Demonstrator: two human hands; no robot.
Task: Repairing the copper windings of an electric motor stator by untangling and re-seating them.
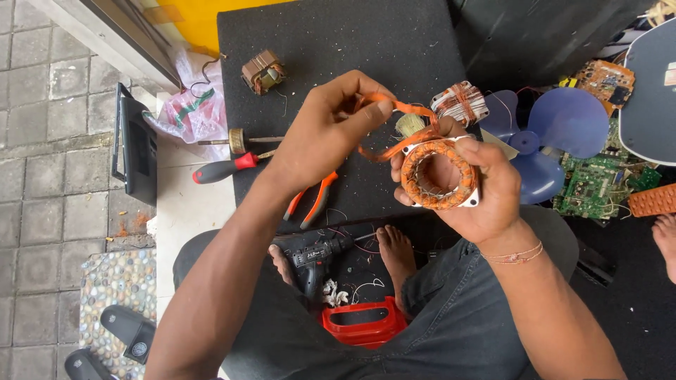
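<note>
Holding a round orange coil, the right hand was closed around it. The left hand pinched an orange tape above it.

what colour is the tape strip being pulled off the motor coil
Orange, like the coil's wrapping; the tape strip shows best in the head view.

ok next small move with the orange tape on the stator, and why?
Probably pull the tape taut with the left hand and lay it over the winding. The strip sags in a loose loop, while the right hand grips the stator with its ring facing up.
</note>
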